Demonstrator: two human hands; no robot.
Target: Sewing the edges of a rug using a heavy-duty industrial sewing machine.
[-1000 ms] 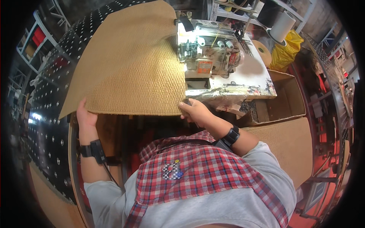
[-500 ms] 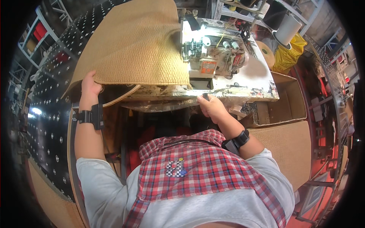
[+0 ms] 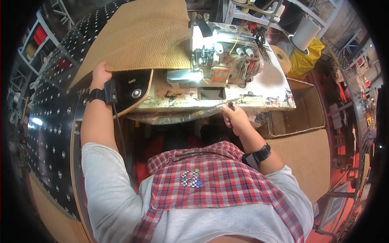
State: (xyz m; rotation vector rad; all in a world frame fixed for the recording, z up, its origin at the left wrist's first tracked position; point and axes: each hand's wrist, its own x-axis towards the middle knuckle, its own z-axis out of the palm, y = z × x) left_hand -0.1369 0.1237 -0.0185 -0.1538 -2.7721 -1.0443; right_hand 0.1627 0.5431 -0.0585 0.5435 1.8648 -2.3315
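Observation:
A tan, coarsely woven mat (image 3: 137, 38) lies across the left side of the sewing machine table, its right edge up against the overlock sewing machine (image 3: 225, 54). My left hand (image 3: 100, 75) grips the mat's near edge at the left, with some fingers hidden. By the table's front edge, my right hand (image 3: 236, 118) is closed around a small dark object whose tip shows above the fist; its kind cannot be made out. The machine's lamp shines on a smooth metal plate (image 3: 184, 76) just nearer than the mat's edge.
A black studded table (image 3: 46, 133) runs along the left. To the right stand an open cardboard box (image 3: 304, 109), another tan woven piece (image 3: 302, 160), a thread cone (image 3: 306, 34) and a yellow bag (image 3: 306, 60). Clear plastic (image 3: 174, 117) hangs under the table's front edge.
The mat and my left hand have moved away from me, uncovering the metal plate and part of the tabletop. My right hand has shifted slightly right and nearer, still closed.

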